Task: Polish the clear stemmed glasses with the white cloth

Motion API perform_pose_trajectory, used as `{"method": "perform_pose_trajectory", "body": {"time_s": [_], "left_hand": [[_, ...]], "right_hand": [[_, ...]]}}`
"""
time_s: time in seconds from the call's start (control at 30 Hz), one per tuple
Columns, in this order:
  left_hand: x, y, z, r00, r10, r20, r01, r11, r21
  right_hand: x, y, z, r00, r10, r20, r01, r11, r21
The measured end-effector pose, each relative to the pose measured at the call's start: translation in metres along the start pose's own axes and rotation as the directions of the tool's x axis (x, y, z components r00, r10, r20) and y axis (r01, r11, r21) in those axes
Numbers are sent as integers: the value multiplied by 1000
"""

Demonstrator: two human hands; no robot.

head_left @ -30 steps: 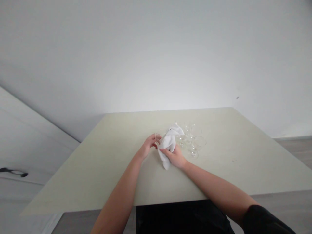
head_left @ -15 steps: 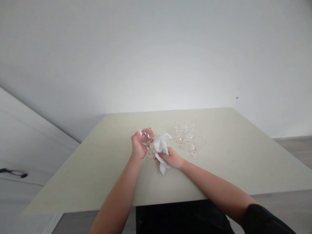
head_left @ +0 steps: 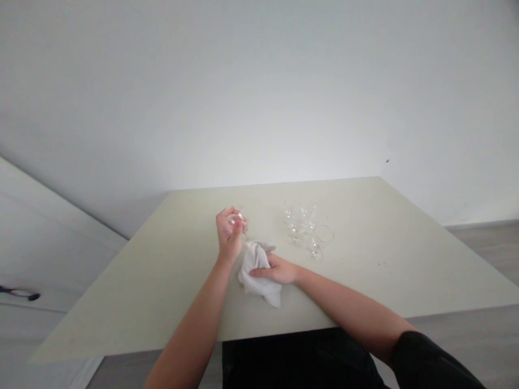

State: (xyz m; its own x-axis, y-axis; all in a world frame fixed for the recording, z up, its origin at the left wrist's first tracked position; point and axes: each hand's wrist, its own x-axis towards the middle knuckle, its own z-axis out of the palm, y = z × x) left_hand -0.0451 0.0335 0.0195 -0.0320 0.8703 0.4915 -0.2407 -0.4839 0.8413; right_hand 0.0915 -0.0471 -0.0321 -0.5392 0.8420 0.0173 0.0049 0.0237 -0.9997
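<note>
My left hand [head_left: 229,235] is raised above the table with its fingers wrapped round a small clear stemmed glass [head_left: 237,218]. Just below and right of it, my right hand [head_left: 278,269] grips a crumpled white cloth [head_left: 257,273] that rests on the pale table [head_left: 162,292]. The cloth hangs towards the near edge and sits close to the glass's foot.
A cluster of several clear stemmed glasses [head_left: 307,228] stands on the table to the right of my hands. A white wall rises behind the table. A white cabinet with a dark handle [head_left: 18,293] is at the far left. Grey floor shows at the right.
My left hand has lifted the glass out of the cloth and turned it upright. My right hand has drawn the cloth down and towards me, away from the cluster of glasses.
</note>
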Motion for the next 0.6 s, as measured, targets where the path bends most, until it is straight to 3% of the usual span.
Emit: {"method": "perform_pose_trajectory", "body": {"time_s": [0.07,0.13,0.2,0.27,0.37,0.47,0.6], "left_hand": [[5,6,2,997,-19,76,19,1000,-6],[7,14,7,971,-62,231,58,998,24],[5,23,15,905,-122,408,86,991,107],[0,32,25,812,-197,550,108,976,189],[-12,43,40,709,-277,648,131,955,265],[-23,49,53,690,-308,655,91,935,343],[-33,48,65,711,-290,640,-18,903,429]], "right_hand": [[-4,-3,1,974,35,224,-12,995,-100],[-6,-5,2,925,94,367,-21,980,-197],[-6,-6,2,901,146,408,-47,969,-242],[-6,-7,2,897,161,411,-51,963,-265],[-5,-8,1,906,131,403,5,947,-320],[-5,-9,2,915,137,380,21,923,-384],[-6,-9,3,927,137,350,19,913,-408]]}}
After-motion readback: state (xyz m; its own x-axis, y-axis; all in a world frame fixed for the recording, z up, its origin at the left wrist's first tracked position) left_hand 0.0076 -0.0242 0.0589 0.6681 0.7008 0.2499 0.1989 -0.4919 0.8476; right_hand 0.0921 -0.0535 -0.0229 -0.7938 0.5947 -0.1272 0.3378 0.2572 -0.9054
